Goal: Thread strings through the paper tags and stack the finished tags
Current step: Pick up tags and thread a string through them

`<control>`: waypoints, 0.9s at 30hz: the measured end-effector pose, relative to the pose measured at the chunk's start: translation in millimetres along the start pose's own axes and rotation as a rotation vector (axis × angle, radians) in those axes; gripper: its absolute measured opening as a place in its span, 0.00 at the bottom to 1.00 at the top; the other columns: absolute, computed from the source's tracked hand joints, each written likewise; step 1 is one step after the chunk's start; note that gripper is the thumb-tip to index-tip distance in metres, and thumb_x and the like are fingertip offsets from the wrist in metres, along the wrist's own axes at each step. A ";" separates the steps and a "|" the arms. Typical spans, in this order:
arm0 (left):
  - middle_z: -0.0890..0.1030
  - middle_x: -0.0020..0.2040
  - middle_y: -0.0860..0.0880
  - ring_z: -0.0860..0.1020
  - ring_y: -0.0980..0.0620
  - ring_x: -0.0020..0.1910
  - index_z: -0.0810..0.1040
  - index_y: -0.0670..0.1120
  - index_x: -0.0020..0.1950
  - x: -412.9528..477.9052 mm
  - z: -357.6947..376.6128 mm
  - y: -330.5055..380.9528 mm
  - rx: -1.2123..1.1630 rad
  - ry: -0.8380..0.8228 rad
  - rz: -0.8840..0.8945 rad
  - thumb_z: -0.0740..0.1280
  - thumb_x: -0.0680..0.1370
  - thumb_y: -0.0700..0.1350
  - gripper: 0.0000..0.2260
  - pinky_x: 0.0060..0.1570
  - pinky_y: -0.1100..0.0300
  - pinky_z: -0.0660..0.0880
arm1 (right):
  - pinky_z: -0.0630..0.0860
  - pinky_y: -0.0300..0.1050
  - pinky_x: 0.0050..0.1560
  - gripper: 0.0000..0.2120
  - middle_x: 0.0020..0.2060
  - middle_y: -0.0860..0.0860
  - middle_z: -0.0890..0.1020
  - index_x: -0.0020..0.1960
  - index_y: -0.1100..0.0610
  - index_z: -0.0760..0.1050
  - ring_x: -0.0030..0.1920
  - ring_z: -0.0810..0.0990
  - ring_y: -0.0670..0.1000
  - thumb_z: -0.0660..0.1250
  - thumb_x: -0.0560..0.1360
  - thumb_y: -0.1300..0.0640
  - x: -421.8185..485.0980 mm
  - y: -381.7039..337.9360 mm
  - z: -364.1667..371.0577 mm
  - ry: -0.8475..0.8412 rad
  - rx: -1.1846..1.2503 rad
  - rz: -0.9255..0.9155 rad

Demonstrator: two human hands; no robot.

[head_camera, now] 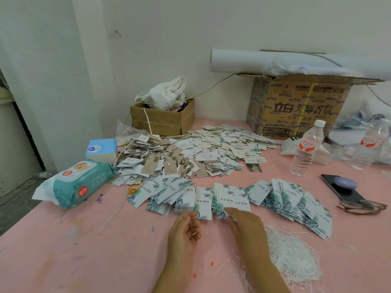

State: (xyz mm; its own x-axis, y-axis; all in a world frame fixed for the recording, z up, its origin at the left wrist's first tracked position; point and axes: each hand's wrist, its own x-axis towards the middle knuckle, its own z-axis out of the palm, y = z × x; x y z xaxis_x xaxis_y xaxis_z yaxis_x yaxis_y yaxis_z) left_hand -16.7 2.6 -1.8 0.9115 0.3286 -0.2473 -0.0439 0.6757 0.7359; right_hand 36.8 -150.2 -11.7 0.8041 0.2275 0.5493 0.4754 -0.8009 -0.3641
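Row of tags [224, 197] before tag heap [190, 153], string pile [294, 254] right, wipes pack [78, 182] left, boxes behind.

Two bottles [306, 149] [368, 149], two boxes [163, 121] [296, 108] (cardboard)

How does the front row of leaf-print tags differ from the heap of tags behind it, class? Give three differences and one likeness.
The front row of leaf-print tags lies fanned in overlapping runs; the heap of tags is a loose jumble. The row shows one green leaf design; the heap mixes white, brown and leaf-print cards. Strings show among the heap's brown cards; none plainly on the row. Both lie on the pink table.
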 end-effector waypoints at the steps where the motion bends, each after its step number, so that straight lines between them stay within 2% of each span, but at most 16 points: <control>1: 0.76 0.29 0.48 0.72 0.55 0.28 0.77 0.40 0.47 0.3 -0.3 0.0 -0.003 0.002 -0.003 0.59 0.80 0.39 0.08 0.28 0.64 0.69 | 0.79 0.52 0.49 0.19 0.49 0.54 0.85 0.55 0.55 0.82 0.49 0.83 0.56 0.79 0.65 0.64 0.5 -1.3 0.5 -0.008 0.009 0.028; 3: 0.76 0.30 0.48 0.72 0.55 0.27 0.78 0.39 0.48 0.3 -0.7 -0.3 -0.008 0.000 -0.008 0.60 0.80 0.39 0.08 0.27 0.64 0.70 | 0.66 0.49 0.68 0.23 0.68 0.52 0.74 0.69 0.52 0.73 0.69 0.71 0.55 0.71 0.74 0.58 -0.8 1.1 4.9 -0.082 -0.004 0.050; 5: 0.76 0.30 0.48 0.72 0.55 0.27 0.78 0.40 0.48 -0.4 -0.9 -0.7 -0.012 0.000 -0.010 0.60 0.80 0.39 0.08 0.26 0.64 0.70 | 0.53 0.42 0.74 0.23 0.72 0.49 0.68 0.72 0.49 0.67 0.75 0.61 0.51 0.65 0.79 0.54 -0.4 4.5 7.9 -0.144 -0.009 0.046; 6: 0.76 0.30 0.48 0.72 0.55 0.27 0.78 0.40 0.47 -0.8 -0.6 -0.8 -0.013 0.001 -0.009 0.60 0.80 0.39 0.08 0.26 0.63 0.70 | 0.52 0.42 0.74 0.21 0.71 0.50 0.70 0.71 0.51 0.69 0.75 0.62 0.52 0.65 0.79 0.54 0.9 4.1 7.0 -0.147 0.006 0.059; 8: 0.76 0.30 0.47 0.72 0.54 0.28 0.78 0.40 0.47 -1.4 -0.1 -0.7 -0.012 0.004 -0.006 0.59 0.80 0.39 0.08 0.26 0.64 0.70 | 0.64 0.50 0.70 0.19 0.61 0.54 0.80 0.64 0.55 0.78 0.67 0.73 0.57 0.72 0.73 0.59 2.5 1.1 3.1 -0.129 0.016 0.094; 10: 0.76 0.30 0.47 0.71 0.55 0.28 0.78 0.40 0.47 -1.9 0.3 0.0 -0.014 0.005 -0.006 0.59 0.80 0.39 0.08 0.26 0.64 0.70 | 0.78 0.57 0.53 0.18 0.45 0.57 0.86 0.50 0.57 0.84 0.50 0.83 0.61 0.81 0.61 0.64 0.3 -0.1 2.6 -0.037 0.019 0.085; 11: 0.76 0.30 0.48 0.71 0.54 0.28 0.78 0.40 0.47 -2.1 0.3 0.4 -0.017 0.006 -0.011 0.59 0.80 0.39 0.08 0.26 0.64 0.70 | 0.80 0.56 0.46 0.18 0.38 0.56 0.85 0.46 0.58 0.85 0.43 0.84 0.60 0.82 0.57 0.65 -0.6 0.3 2.1 0.017 -0.007 0.049; 13: 0.76 0.31 0.47 0.71 0.54 0.29 0.77 0.40 0.47 -2.4 0.5 1.1 -0.033 0.009 -0.030 0.59 0.80 0.39 0.08 0.27 0.63 0.70 | 0.78 0.48 0.39 0.17 0.31 0.52 0.83 0.43 0.56 0.84 0.36 0.83 0.57 0.82 0.57 0.66 1.3 -0.3 -0.3 0.034 -0.060 -0.007; 16: 0.75 0.31 0.47 0.70 0.53 0.30 0.77 0.40 0.47 -3.2 1.7 1.6 -0.064 0.010 -0.065 0.59 0.80 0.40 0.08 0.27 0.62 0.70 | 0.73 0.43 0.36 0.23 0.30 0.48 0.82 0.43 0.54 0.84 0.34 0.81 0.54 0.80 0.51 0.71 1.9 0.9 -2.0 0.042 -0.121 -0.062; 18: 0.75 0.31 0.46 0.70 0.52 0.30 0.77 0.40 0.47 -4.0 2.8 1.7 -0.074 0.015 -0.072 0.59 0.81 0.40 0.08 0.26 0.63 0.70 | 0.71 0.42 0.34 0.24 0.28 0.47 0.80 0.41 0.54 0.83 0.32 0.79 0.52 0.81 0.49 0.72 2.5 -0.9 -3.4 0.053 -0.145 -0.094; 22: 0.75 0.31 0.47 0.70 0.52 0.30 0.77 0.40 0.47 -4.6 3.6 2.0 -0.066 0.022 -0.074 0.59 0.81 0.40 0.08 0.27 0.62 0.70 | 0.75 0.43 0.28 0.20 0.26 0.51 0.79 0.37 0.57 0.82 0.28 0.77 0.54 0.81 0.51 0.74 3.6 -5.4 -4.6 0.127 -0.105 -0.152; 27: 0.76 0.31 0.46 0.71 0.51 0.31 0.77 0.38 0.48 -4.8 2.6 2.0 -0.072 0.013 -0.085 0.59 0.81 0.40 0.08 0.27 0.62 0.71 | 0.74 0.44 0.28 0.08 0.28 0.49 0.78 0.37 0.57 0.82 0.30 0.75 0.52 0.80 0.63 0.66 1.3 -4.7 -3.1 0.226 -0.046 -0.186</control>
State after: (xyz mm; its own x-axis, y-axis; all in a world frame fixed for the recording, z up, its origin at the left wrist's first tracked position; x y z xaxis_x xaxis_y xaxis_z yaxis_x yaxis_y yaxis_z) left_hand -20.1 0.6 2.5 0.9080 0.2761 -0.3153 0.0038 0.7469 0.6649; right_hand 34.5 -147.9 -6.9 0.6021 0.2479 0.7589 0.5865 -0.7823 -0.2098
